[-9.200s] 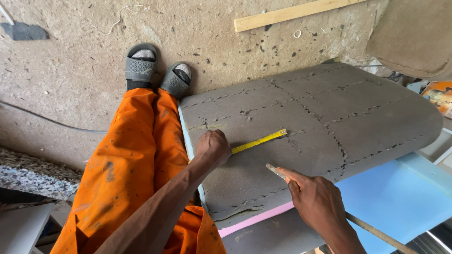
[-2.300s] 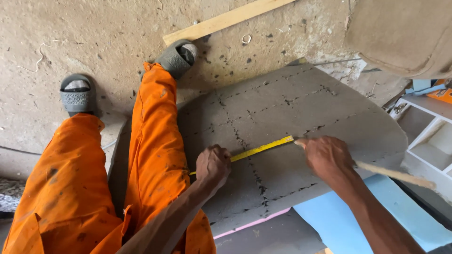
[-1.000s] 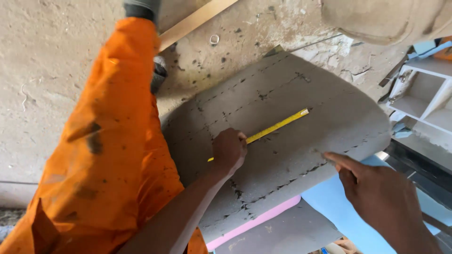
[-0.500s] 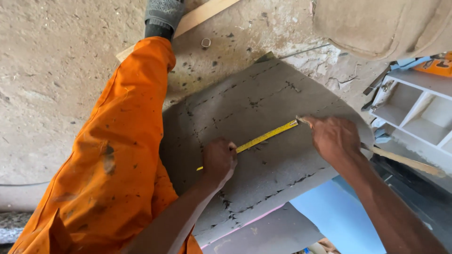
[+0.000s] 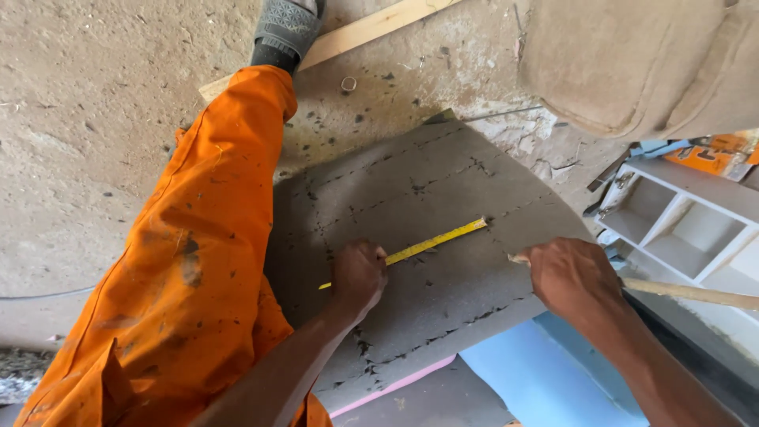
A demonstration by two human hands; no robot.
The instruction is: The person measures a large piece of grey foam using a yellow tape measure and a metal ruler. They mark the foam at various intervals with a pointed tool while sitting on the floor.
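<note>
One grey board [image 5: 443,261] lay flat across the lap. One yellow tape measure [image 5: 431,243] ran diagonally on it, lower-left to upper-right. Left hand [image 5: 357,274], fingers curled, pinned it down; right hand [image 5: 571,274] gripped one wooden stick [image 5: 688,292] just beside the tape's tip.

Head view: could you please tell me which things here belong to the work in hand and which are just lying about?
In use:
left hand pressing yellow tape measure
right hand holding wooden stick
grey sheet marked with dashed lines

Lying about:
wooden batten
white shelf unit
small ring
blue board
</note>
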